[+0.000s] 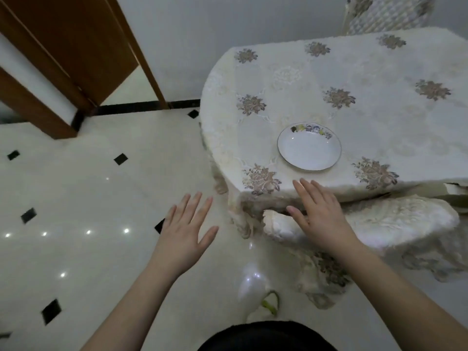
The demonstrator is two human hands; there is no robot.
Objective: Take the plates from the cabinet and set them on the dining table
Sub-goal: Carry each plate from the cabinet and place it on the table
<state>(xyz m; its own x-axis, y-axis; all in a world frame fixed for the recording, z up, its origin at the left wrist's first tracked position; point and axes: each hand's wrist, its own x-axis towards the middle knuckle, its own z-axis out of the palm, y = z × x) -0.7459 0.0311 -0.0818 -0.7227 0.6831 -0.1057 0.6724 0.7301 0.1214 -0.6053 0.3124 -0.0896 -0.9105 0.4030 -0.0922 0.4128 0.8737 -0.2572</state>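
A white plate (309, 147) with a thin dark rim and a small coloured pattern on its far edge lies on the dining table (374, 117), near the table's front edge. The table wears a cream cloth with flower motifs. My right hand (319, 211) hovers flat with straight fingers just in front of the table's edge, a little below the plate, holding nothing. My left hand (186, 230) is spread flat over the floor to the left of the table, also holding nothing. No cabinet is in view.
A cushioned chair seat (395, 224) with a cream cover sits tucked under the table's front edge. A wooden door and frame (76, 62) stand at the upper left. The glossy tiled floor (88, 198) with black diamond insets stretches left. Another covered chair back (387, 13) shows behind the table.
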